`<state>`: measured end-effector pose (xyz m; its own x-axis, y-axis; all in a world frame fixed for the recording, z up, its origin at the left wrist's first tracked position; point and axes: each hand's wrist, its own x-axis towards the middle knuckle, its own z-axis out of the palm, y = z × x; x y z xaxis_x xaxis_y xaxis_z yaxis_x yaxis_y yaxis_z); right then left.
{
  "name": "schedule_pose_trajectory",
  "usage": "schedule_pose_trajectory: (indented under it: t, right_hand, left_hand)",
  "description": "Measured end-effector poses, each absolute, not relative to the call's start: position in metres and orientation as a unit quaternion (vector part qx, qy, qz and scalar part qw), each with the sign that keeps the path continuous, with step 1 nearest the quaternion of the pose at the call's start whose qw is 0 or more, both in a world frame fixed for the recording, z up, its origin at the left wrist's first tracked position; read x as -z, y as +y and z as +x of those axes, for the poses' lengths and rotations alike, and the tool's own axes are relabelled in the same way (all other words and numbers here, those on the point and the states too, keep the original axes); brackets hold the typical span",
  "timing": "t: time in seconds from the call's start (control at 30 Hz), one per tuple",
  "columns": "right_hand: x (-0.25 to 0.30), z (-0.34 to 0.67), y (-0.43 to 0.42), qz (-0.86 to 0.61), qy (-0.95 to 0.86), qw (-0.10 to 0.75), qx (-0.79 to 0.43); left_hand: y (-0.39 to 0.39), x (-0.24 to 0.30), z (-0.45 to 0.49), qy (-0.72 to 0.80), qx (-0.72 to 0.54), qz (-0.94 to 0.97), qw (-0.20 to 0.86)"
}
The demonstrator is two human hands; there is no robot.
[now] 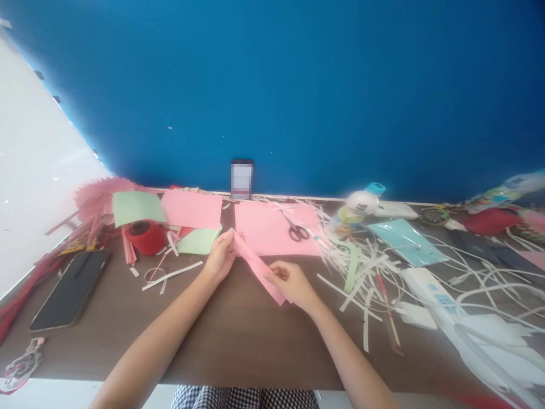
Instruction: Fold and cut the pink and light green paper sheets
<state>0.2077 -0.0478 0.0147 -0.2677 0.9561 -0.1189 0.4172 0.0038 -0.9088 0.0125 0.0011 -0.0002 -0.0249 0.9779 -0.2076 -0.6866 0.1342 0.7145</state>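
A long folded strip of pink paper (258, 266) runs slantwise between my two hands, above the brown table. My left hand (222, 254) pinches its upper left end. Closer to the lower right end, my right hand (289, 282) grips the strip between thumb and fingers. Just beyond my hands lies a flat pink sheet (259, 227), and a pair of scissors with dark handles (298, 233) rests on it. To the left of the sheet are a pale green paper (198, 241) and another pink paper (191, 208).
A red spool (147, 238) and a dark phone (70, 289) are at the left. An upright phone (242, 179) leans on the blue wall. White paper scraps (361, 272), a bottle (360, 204), a power strip (432, 292) and tangled cables crowd the right.
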Motion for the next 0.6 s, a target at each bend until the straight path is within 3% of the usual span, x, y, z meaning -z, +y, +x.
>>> schedule_pose_trajectory:
  t: [0.33, 0.47, 0.6]
  right_hand:
    - [-0.007, 0.234, -0.030, -0.569, -0.609, 0.375, -0.406]
    - [-0.004, 0.249, -0.026, -0.612, -0.646, 0.350, -0.292]
    - [-0.006, 0.256, -0.026, -0.597, -0.733, 0.312, -0.095]
  left_hand:
    - [0.016, 0.007, -0.012, 0.376, -0.649, 0.250, 0.612]
    - [0.015, 0.002, -0.024, 0.450, -0.569, 0.420, 0.546]
    - [0.008, -0.004, -0.027, 0.467, -0.486, 0.567, 0.473]
